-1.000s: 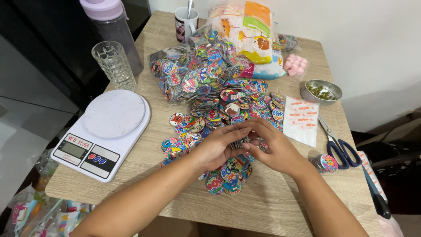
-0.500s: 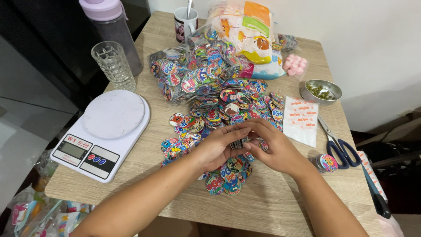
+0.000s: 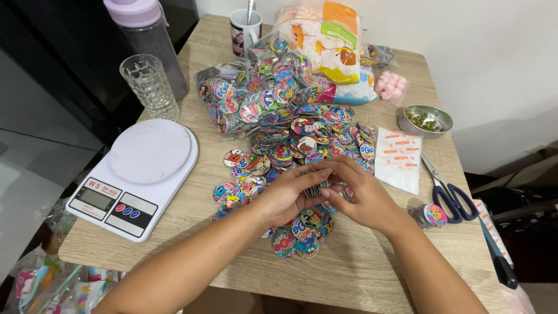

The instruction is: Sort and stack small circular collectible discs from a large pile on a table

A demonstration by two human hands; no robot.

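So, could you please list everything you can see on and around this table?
discs: many, multicoloured, heaped mid-table
disc stack: one, between both hands
kitchen scale: one, white, left
glass: one, clear, behind scale
bottle: one, lilac lid, far left
mug: one, far edge
snack bags: a few, colourful, far side
metal bowl: one, right
scissors: one, blue handles, right
table: one, wooden
left hand: on stack
right hand: on stack

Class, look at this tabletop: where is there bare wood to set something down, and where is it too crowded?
Bare wood runs along the near edge of the table, below both hands, and between the kitchen scale and the loose discs. The centre and far side are crowded by the disc pile and bags.
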